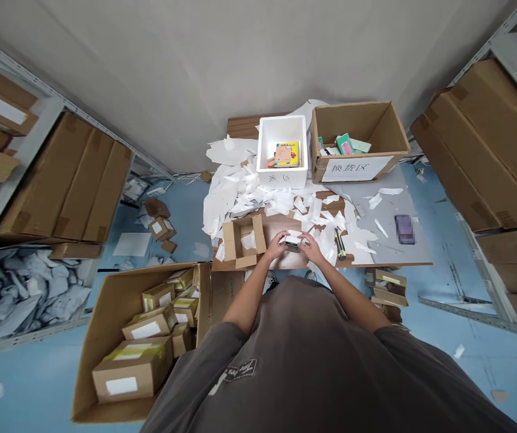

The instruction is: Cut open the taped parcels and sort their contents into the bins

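Observation:
Close to the table's front edge, a small white box with a dark side (pixel 292 239) is held between my two hands. My left hand (pixel 277 245) grips its left end, and my right hand (pixel 311 248) has its fingers closed on the right end. What the box contains cannot be seen. Just left of my left hand stands an open small cardboard box (pixel 229 242) with white paper inside. To the right of my right hand lies a yellow and black utility knife (pixel 339 244). Torn white paper (pixel 235 195) is spread around and behind the hands.
A white foam bin (pixel 281 178) with small boxes and a labelled cardboard carton (pixel 393 147) stand at the back of the table (pixel 389 207). A phone (pixel 405 229) lies at right. A large carton (pixel 118 285) of taped parcels sits at lower left. Shelves with cartons flank both sides.

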### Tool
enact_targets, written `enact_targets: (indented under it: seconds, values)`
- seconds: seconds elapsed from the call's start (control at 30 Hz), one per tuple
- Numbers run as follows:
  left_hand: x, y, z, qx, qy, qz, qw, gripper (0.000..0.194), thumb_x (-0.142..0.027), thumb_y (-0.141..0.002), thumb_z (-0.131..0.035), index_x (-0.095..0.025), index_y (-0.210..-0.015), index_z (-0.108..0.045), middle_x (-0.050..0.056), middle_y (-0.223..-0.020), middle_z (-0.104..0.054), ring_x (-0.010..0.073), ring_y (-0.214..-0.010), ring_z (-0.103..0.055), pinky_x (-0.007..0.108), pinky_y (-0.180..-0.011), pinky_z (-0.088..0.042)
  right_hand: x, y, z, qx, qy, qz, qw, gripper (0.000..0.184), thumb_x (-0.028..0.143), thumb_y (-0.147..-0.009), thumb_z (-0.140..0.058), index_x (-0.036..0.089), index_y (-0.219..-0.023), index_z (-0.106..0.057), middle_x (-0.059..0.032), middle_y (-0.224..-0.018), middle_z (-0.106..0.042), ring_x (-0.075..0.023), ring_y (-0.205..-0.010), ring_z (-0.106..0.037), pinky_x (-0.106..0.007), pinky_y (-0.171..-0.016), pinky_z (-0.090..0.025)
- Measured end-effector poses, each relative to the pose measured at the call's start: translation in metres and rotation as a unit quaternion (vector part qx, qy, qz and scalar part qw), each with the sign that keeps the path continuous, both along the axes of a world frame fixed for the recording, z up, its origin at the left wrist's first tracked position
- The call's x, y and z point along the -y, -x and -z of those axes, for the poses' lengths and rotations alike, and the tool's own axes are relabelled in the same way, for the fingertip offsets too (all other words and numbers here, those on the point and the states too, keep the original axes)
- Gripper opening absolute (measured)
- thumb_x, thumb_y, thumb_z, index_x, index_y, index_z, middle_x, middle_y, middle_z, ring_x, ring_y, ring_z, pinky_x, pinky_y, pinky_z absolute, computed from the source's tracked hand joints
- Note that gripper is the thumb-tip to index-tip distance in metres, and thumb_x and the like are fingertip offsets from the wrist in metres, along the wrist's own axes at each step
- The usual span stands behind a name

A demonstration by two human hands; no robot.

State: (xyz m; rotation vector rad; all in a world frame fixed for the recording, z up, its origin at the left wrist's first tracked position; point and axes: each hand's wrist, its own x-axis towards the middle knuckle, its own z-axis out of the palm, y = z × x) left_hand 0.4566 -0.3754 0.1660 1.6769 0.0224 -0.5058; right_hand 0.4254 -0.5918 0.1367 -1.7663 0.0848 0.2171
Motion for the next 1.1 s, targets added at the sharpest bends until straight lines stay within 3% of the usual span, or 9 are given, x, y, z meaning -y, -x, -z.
enact_targets:
  seconds: [0.23, 0.4, 0.43, 0.53, 0.63, 0.73, 0.87, 1.0, 1.1]
  values:
    - [0.006, 0.01, -0.001, 0.036, -0.022, -0.001, 0.999, 0.047, -0.014, -0.077, -0.074, -0.018, -0.124, -0.072, 0.015, -0.145, -0.067, 0.0263, -0.133, -0.064, 0.044, -0.116, -0.05, -0.001, 0.002, -0.002, 0.049, 0.055, -0.03, 0.997, 0.03, 0.039, -0.088, -0.073, 0.026, -0.113, -0.081, -0.0126, -0.159, -0.058, -0.0355, -0.155, -0.049, -0.055, -0.131, -0.036]
    - [0.002, 0.022, 0.008, 0.087, -0.099, 0.023, 0.991, 0.043, -0.015, -0.078, -0.075, -0.023, -0.121, -0.074, 0.015, -0.16, -0.056, 0.0349, -0.157, -0.046, 0.049, -0.117, -0.05, 0.002, 0.009, 0.01, 0.088, 0.065, -0.057, 0.992, 0.029, 0.038, -0.085, -0.077, 0.033, -0.113, -0.085, -0.0074, -0.157, -0.062, -0.0382, -0.161, -0.041, -0.063, -0.135, -0.027]
    - [0.003, 0.024, 0.012, 0.091, -0.095, 0.015, 0.991, 0.049, -0.015, -0.079, -0.075, -0.025, -0.126, -0.073, 0.015, -0.162, -0.054, 0.0349, -0.158, -0.044, 0.05, -0.119, -0.049, 0.003, 0.011, 0.015, 0.085, 0.06, -0.065, 0.992, 0.036, 0.037, -0.085, -0.078, 0.035, -0.12, -0.084, -0.0068, -0.16, -0.06, -0.0384, -0.16, -0.041, -0.063, -0.135, -0.028]
    - [0.007, 0.027, 0.027, 0.061, -0.066, -0.054, 0.994, 0.08, -0.019, -0.08, -0.074, -0.03, -0.157, -0.054, 0.016, -0.167, -0.048, 0.0324, -0.145, -0.059, 0.05, -0.117, -0.051, 0.006, 0.014, 0.032, 0.059, 0.02, -0.059, 0.996, 0.07, 0.036, -0.082, -0.076, 0.037, -0.151, -0.068, -0.0063, -0.17, -0.051, -0.0368, -0.162, -0.04, -0.061, -0.132, -0.034]
    - [0.011, 0.022, 0.042, 0.011, -0.056, -0.067, 0.996, 0.095, -0.022, -0.08, -0.078, -0.034, -0.167, -0.041, 0.017, -0.162, -0.054, 0.0326, -0.136, -0.066, 0.05, -0.112, -0.054, 0.003, 0.006, 0.047, 0.031, -0.023, -0.014, 0.999, 0.089, 0.037, -0.084, -0.069, 0.036, -0.17, -0.045, -0.0066, -0.174, -0.045, -0.0336, -0.163, -0.04, -0.059, -0.129, -0.041]
    - [0.011, 0.008, 0.06, 0.006, -0.042, -0.027, 0.999, 0.101, -0.023, -0.075, -0.084, -0.035, -0.167, -0.042, 0.015, -0.159, -0.058, 0.0354, -0.142, -0.062, 0.051, -0.115, -0.052, -0.005, -0.01, 0.06, 0.035, -0.027, 0.026, 0.999, 0.101, 0.04, -0.084, -0.07, 0.034, -0.176, -0.03, -0.0071, -0.176, -0.042, -0.032, -0.163, -0.041, -0.056, -0.13, -0.039]
    - [0.008, -0.015, 0.09, 0.038, -0.003, 0.012, 0.999, 0.112, -0.025, -0.067, -0.087, -0.023, -0.169, -0.04, 0.016, -0.163, -0.055, 0.0368, -0.149, -0.054, 0.052, -0.127, -0.043, -0.015, -0.03, 0.079, 0.045, -0.019, 0.029, 0.998, 0.107, 0.041, -0.082, -0.073, 0.035, -0.177, -0.025, -0.0073, -0.177, -0.04, -0.0319, -0.163, -0.04, -0.055, -0.129, -0.041]
    - [0.011, -0.022, 0.121, -0.011, 0.056, -0.003, 0.998, 0.125, -0.026, -0.061, -0.093, -0.02, -0.172, -0.037, 0.019, -0.167, -0.05, 0.0395, -0.152, -0.05, 0.051, -0.127, -0.042, -0.019, -0.039, 0.093, 0.02, -0.016, 0.023, 0.999, 0.114, 0.045, -0.081, -0.075, 0.034, -0.179, -0.018, -0.0089, -0.179, -0.036, -0.0322, -0.163, -0.038, -0.054, -0.128, -0.042]
    - [0.015, -0.016, 0.131, -0.069, 0.118, -0.033, 0.99, 0.13, -0.027, -0.057, -0.097, -0.023, -0.173, -0.037, 0.018, -0.167, -0.049, 0.0396, -0.148, -0.054, 0.052, -0.123, -0.047, -0.021, -0.047, 0.093, 0.0, -0.011, 0.001, 1.0, 0.119, 0.046, -0.079, -0.077, 0.03, -0.18, -0.015, -0.0115, -0.176, -0.04, -0.0342, -0.161, -0.04, -0.055, -0.131, -0.036]
